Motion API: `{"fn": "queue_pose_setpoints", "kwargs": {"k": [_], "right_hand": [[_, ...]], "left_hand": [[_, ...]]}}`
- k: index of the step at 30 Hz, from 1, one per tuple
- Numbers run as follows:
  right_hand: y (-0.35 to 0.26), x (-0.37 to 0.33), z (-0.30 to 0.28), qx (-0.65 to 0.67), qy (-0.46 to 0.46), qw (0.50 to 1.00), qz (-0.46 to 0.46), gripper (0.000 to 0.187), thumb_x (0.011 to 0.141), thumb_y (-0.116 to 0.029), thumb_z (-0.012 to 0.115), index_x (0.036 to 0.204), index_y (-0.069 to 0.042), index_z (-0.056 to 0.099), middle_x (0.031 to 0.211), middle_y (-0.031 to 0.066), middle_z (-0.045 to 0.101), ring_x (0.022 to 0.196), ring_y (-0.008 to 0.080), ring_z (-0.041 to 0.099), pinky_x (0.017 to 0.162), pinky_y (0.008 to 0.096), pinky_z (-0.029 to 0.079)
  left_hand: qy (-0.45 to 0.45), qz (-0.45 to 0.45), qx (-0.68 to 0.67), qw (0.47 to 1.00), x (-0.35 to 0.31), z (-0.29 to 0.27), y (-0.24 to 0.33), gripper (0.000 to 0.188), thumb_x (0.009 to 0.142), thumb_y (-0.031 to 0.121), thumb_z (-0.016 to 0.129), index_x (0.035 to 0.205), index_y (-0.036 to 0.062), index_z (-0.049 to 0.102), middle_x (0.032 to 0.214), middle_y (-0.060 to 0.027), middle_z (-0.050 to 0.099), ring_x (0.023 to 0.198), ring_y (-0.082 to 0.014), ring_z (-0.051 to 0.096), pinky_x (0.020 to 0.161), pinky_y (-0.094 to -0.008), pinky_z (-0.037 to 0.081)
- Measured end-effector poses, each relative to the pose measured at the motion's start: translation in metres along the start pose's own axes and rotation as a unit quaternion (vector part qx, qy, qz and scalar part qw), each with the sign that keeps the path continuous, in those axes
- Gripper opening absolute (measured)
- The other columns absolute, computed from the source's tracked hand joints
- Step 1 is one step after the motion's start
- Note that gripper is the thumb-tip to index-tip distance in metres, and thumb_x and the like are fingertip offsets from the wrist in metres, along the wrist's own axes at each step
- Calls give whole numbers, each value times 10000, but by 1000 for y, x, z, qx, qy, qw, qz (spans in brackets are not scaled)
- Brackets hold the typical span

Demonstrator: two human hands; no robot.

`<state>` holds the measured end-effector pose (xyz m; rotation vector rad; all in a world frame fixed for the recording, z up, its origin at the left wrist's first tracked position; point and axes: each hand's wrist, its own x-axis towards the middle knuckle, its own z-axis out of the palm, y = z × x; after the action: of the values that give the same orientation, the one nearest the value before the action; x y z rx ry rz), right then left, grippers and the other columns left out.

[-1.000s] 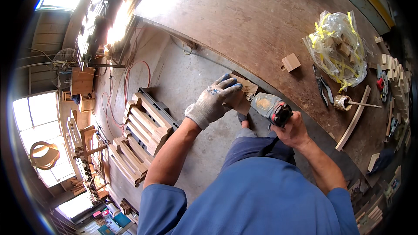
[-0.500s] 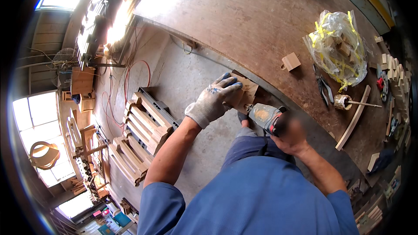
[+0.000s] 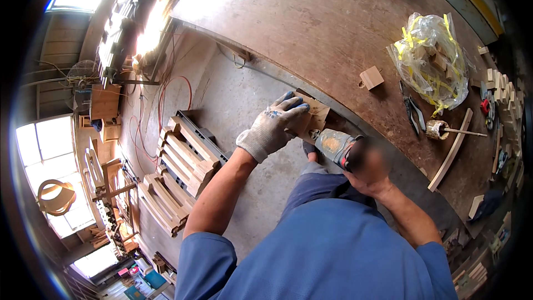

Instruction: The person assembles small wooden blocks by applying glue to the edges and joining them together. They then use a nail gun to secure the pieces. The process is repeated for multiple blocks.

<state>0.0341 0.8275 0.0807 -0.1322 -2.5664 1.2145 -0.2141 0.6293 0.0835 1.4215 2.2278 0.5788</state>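
The wood block [image 3: 317, 114] sits just beside the near edge of the big table [image 3: 277, 33], in front of the person's body; what bears it from below is hard to make out. The left hand [image 3: 278, 114], in a pale glove with blue fingertips, is clamped on the block's left side. The nose of a grey power tool [image 3: 334, 145] meets the block's near right corner, and the bare right hand [image 3: 372, 173] is wrapped around the back of the tool, though blur there hides the fingers. Good work here seems to call for a firm glove grip well clear of the nose, the tool square to the wood, and steady, light pressure so that the corner does not split. On the table beyond lie a small wood cube [image 3: 371, 78], pliers [image 3: 412, 116], a clear plastic bag [image 3: 416, 41] with yellow strips, a tub [image 3: 435, 130] with a stick in it and a curved wood strip [image 3: 451, 151]. Farther left, slatted wood frames [image 3: 186, 158] stand on the grey floor [image 3: 250, 200]
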Motion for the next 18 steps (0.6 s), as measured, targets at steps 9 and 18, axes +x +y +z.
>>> {"fn": "queue_pose_setpoints", "kwargs": {"k": [9,18], "right_hand": [[17,-15,13,2,-81,995,55,372,782,-205,827,1112,-68,725,1114,145,690,1019,383,665,878,494,539],[16,-13,13,-8,-85,996,41,383,781,-201,826,1125,-67,724,1087,147,699,1009,394,674,889,491,548]], "left_hand": [[-1,-4,2,1000,0,0,0,702,756,61,866,1419,175,664,1532,-116,585,1492,-398,468,1194,-485,472],[-7,-11,8,1000,0,-1,2,701,768,73,865,1430,177,656,1541,-111,577,1494,-398,465,1200,-485,469]]}}
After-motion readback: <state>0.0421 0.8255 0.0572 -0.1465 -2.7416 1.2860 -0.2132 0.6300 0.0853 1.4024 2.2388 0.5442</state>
